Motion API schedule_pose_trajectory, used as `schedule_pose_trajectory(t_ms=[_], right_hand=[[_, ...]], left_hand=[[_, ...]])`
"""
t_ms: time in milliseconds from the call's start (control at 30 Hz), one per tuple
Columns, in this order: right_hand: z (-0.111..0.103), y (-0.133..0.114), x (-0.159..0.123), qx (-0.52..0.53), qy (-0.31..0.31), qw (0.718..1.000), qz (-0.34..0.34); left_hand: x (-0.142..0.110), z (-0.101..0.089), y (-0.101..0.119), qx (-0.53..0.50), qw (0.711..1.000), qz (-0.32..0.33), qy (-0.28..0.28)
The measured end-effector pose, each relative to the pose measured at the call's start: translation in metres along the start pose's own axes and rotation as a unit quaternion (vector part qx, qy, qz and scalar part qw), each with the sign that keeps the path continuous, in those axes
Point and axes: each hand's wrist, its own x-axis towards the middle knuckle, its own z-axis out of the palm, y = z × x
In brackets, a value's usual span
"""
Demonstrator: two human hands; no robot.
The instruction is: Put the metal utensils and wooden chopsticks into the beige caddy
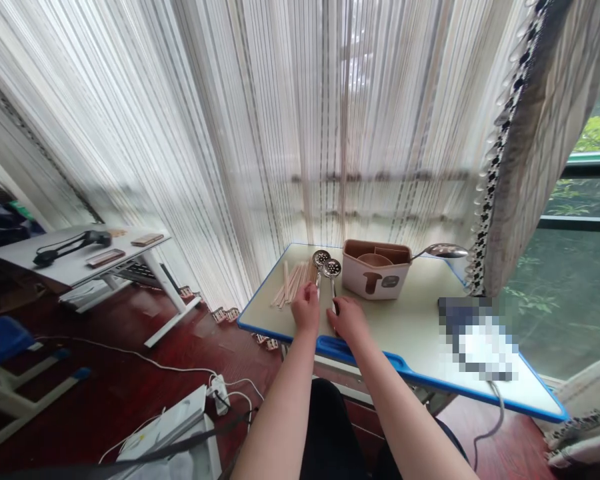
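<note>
My left hand (306,308) is closed by the handle of one slotted ladle (321,259), whose perforated bowl points away from me; the fingers seem wrapped on that handle. Just to the right, my right hand (349,316) grips the dark handle end of a second slotted ladle (332,268), and the two bowls lie side by side. Left of them a bunch of wooden chopsticks (291,285) is spread loosely on the table (380,327). A white-and-brown utensil holder (375,275) stands behind my right hand. From its right side a metal spoon (446,251) sticks out.
A blurred-out object (480,340) with a grey cable lies at the table's right. A blue handle-like edge (360,350) runs along the front. Left is a white desk (75,250) with a black headset-like item. A power strip (219,393) and cords are on the floor.
</note>
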Motion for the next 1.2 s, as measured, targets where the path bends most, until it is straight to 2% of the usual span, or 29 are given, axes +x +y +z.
schedule_pose_trajectory(t_ms=[133, 267, 400, 700, 933, 1033, 1200], right_hand=[[-0.002, 0.000, -0.003, -0.027, 0.009, 1.000, 0.008], [-0.005, 0.003, -0.003, -0.032, 0.010, 0.999, 0.041], [-0.006, 0.007, -0.001, -0.005, 0.003, 0.996, 0.088], [-0.008, 0.008, -0.004, 0.028, 0.027, 0.995, 0.088], [-0.013, 0.006, -0.011, 0.163, 0.103, 0.978, 0.081], [-0.018, 0.007, -0.015, 0.258, 0.077, 0.959, 0.087], [-0.021, 0.010, -0.020, 0.361, -0.006, 0.926, 0.106]], left_hand=[[-0.003, -0.002, -0.001, -0.061, 0.997, -0.039, -0.002], [-0.003, -0.003, -0.003, -0.091, 0.993, -0.068, -0.035], [-0.001, -0.001, -0.005, -0.137, 0.987, -0.058, -0.063], [0.000, 0.003, -0.012, -0.148, 0.982, -0.021, -0.117], [0.002, 0.010, -0.020, -0.224, 0.962, -0.054, -0.147], [0.002, 0.011, -0.019, -0.274, 0.943, -0.084, -0.170], [0.002, 0.004, -0.014, -0.345, 0.913, -0.145, -0.163]])
